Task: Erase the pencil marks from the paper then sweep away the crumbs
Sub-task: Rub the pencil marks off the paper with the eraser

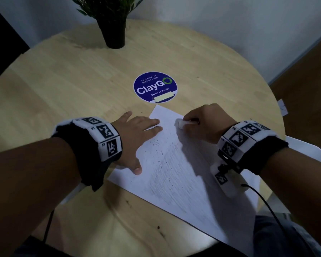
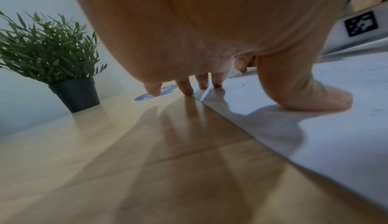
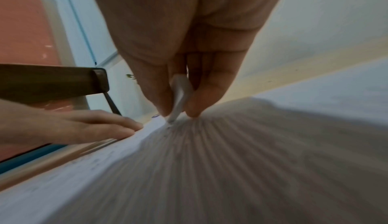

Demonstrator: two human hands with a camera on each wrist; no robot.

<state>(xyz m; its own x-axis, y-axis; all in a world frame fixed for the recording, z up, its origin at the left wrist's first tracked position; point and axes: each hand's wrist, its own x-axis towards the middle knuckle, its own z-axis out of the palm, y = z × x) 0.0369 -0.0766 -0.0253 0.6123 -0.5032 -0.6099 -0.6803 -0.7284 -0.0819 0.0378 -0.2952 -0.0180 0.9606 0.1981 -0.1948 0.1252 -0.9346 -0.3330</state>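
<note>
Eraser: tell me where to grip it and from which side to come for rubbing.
Pinch the eraser across its two flat faces, coming from above, as the right hand does now: thumb on one face, fingers on the other, low near the tip. It is a thin slab standing on edge on the paper, so a low grip probably limits bending.

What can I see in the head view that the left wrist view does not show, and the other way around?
Only the head view shows the right hand pinching the eraser, the dark crumbs and the pencil marks. Only the left wrist view shows the left fingers' tips from below, touching the surface. Both show the left hand, paper, table, plant and blue sticker.
</note>
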